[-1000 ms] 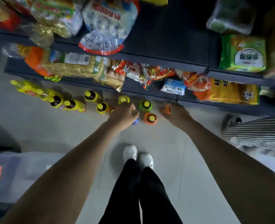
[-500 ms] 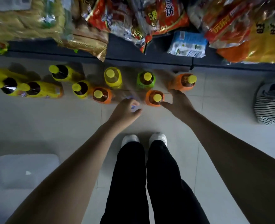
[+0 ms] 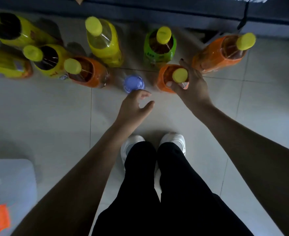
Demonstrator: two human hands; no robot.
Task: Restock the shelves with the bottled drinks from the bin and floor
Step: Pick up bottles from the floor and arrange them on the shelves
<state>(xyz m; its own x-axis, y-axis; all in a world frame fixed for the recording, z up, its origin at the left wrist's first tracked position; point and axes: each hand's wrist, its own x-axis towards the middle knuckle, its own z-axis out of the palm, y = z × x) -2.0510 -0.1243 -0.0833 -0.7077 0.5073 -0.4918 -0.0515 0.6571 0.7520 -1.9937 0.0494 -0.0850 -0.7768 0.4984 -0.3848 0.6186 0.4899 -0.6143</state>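
Orange is the one you've got. Your right hand (image 3: pixel 189 87) is wrapped round the shoulder of the near orange bottle (image 3: pixel 164 77), with the thumb on your side and the fingers curled over the far side, right under its yellow top. It's on the floor (image 3: pixel 55 116) in the front row, standing upright with the top pointing straight up at you, so its long axis is vertical.

Your left hand (image 3: pixel 133 108) holds nothing. The thumb and fingers are loosely apart, with the tips right beside the blue-capped clear bottle (image 3: pixel 133 82), which is also upright. I honestly can't tell if they touch it.

It's pretty tight around your bottle:
- The green bottle (image 3: pixel 159 48) is just behind it.
- The right orange bottle (image 3: pixel 220 53) is just past your fingers.
- The clear bottle is close on the left.
- Further left stand the left orange bottle (image 3: pixel 89 74), a tall yellow bottle (image 3: pixel 106 45) and a cluster of yellow bottles (image 3: pixel 46 62).

The dark shelf base (image 3: pixel 157 12) runs along just behind the back row.

The open room is on your side, a stretch of bare tile between the front row and your white shoes (image 3: pixel 133 143), plus more to the right. The bin (image 3: pixel 9 181) sits at lower left, well apart from the bottles.
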